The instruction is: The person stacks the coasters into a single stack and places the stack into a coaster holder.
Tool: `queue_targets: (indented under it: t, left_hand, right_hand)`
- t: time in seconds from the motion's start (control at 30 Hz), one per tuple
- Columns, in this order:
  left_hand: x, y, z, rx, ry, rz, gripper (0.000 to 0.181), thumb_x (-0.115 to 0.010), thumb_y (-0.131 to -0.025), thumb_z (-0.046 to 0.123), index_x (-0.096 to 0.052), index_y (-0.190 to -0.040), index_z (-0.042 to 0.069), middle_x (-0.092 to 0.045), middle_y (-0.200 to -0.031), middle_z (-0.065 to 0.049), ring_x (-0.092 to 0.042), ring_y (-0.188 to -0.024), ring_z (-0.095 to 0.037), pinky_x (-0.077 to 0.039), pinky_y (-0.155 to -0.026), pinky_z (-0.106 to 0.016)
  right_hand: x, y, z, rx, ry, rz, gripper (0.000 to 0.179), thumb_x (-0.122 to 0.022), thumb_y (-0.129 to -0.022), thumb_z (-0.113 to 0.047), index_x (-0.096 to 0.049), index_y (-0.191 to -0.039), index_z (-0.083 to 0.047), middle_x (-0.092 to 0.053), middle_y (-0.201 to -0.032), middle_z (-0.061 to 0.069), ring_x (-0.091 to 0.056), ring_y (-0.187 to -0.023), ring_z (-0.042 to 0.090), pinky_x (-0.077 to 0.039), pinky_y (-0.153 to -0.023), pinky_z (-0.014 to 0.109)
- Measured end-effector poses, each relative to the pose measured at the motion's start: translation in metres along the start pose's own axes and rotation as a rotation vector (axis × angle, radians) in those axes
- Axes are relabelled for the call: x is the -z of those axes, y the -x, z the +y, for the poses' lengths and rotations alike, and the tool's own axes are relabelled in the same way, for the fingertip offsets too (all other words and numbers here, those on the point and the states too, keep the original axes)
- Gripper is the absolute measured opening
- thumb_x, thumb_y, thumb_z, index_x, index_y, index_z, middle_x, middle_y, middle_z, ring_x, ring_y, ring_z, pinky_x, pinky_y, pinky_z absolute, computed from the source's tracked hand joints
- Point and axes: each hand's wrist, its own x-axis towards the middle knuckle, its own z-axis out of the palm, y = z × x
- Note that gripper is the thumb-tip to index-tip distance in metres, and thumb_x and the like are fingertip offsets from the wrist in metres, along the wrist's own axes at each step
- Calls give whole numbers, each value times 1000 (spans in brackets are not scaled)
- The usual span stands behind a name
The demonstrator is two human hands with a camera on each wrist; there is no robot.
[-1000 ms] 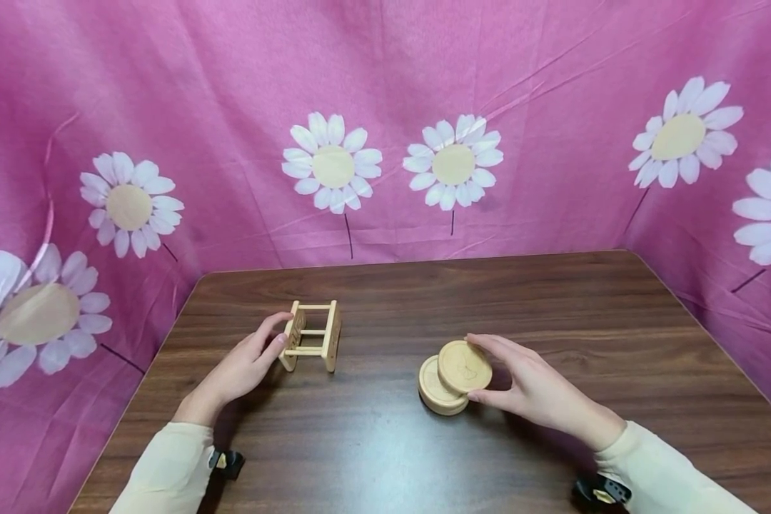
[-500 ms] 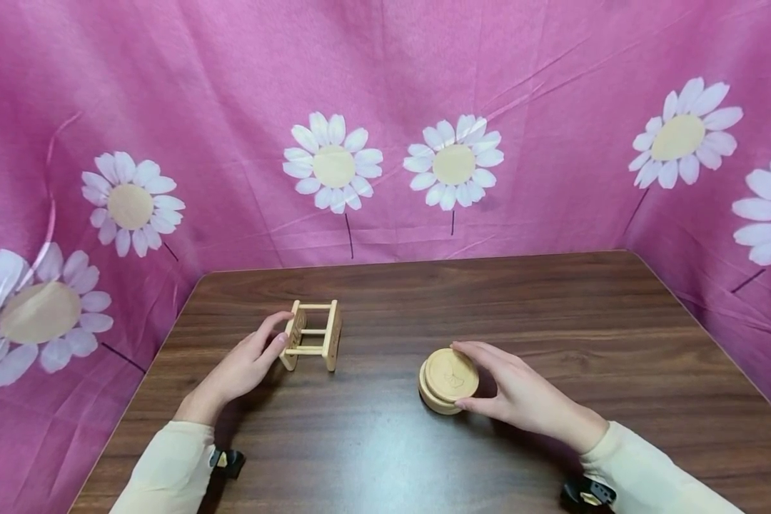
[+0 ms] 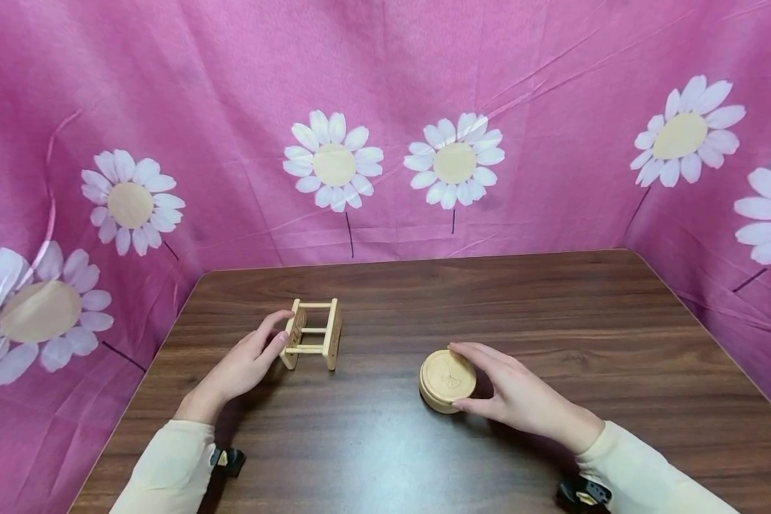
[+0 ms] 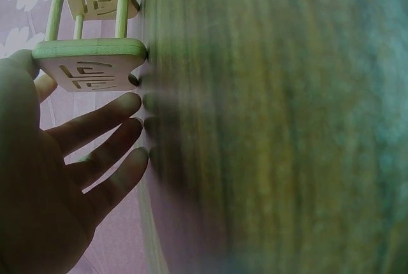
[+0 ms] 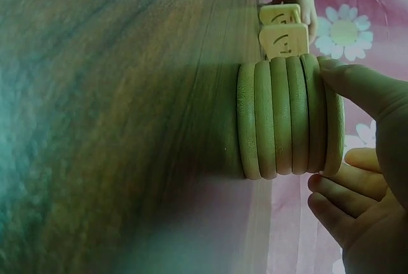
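Observation:
A small wooden coaster rack (image 3: 311,332), with carved side panels joined by thin rods, stands left of the table's middle. My left hand (image 3: 247,364) holds its left panel between thumb and index finger; in the left wrist view the other fingers (image 4: 118,150) are spread below the panel. Several round wooden coasters form a neat stack (image 5: 274,121) to the right of the rack. My right hand (image 3: 520,389) pinches the top coaster (image 3: 450,375), which bears an engraved leaf-like figure, by its edge. That coaster lies flush with those beneath it.
The dark wood-grain table (image 3: 385,457) carries the rack and stack, with a gap between them. A pink cloth (image 3: 385,64) printed with daisies hangs behind the table and along both sides.
My right hand has moved left and slightly down with the top coaster. That coaster was offset to the right and now sits squarely on the stack. The left hand and rack stayed put.

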Motion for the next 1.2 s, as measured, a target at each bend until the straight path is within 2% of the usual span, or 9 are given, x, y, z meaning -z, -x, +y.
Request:
queue_targets:
  t: [0.47,0.73,0.97,1.1,1.2]
  left_hand:
    - [0,-2,1,7,0,-9,41,-39,-103,36,-36,-143,26,-64,-118,-8,-59,-110,-24,-44,-93,-52]
    - [0,-2,2,0,16,-11,41,-39,-103,35,-36,-143,26,-64,-117,-8,-59,-109,-22,-43,-93,-51]
    - [1,-2,2,25,16,-38,42,-39,-102,40,-34,-143,30,-65,-117,-7,-59,-111,-24,-43,-95,-51]
    - [5,-1,2,27,10,-43,42,-40,-102,41,-35,-143,31,-66,-111,-3,-61,-105,-21,-44,-92,-50]
    - [7,0,3,5,15,-22,41,-42,-102,38,-39,-141,28,-64,-104,2,-61,-95,-15,-47,-85,-41]
  right_hand:
    - [-1,1,-1,8,-9,18,77,-80,-74,-43,-50,-135,-6,-56,-132,2,-53,-120,16,-41,-101,31]
    - [-3,3,0,8,-19,21,78,-79,-75,-43,-48,-136,-6,-55,-132,2,-53,-120,15,-40,-102,27]
    - [5,5,-3,3,-48,53,71,-74,-82,-39,-46,-140,-9,-52,-138,2,-51,-125,19,-31,-106,18]
    - [11,5,-3,-15,-79,74,65,-72,-85,-33,-45,-142,-14,-51,-138,1,-50,-125,18,-28,-106,13]
    - [15,6,-2,-30,-87,88,62,-71,-87,-28,-44,-142,-17,-53,-137,0,-50,-125,17,-28,-105,12]
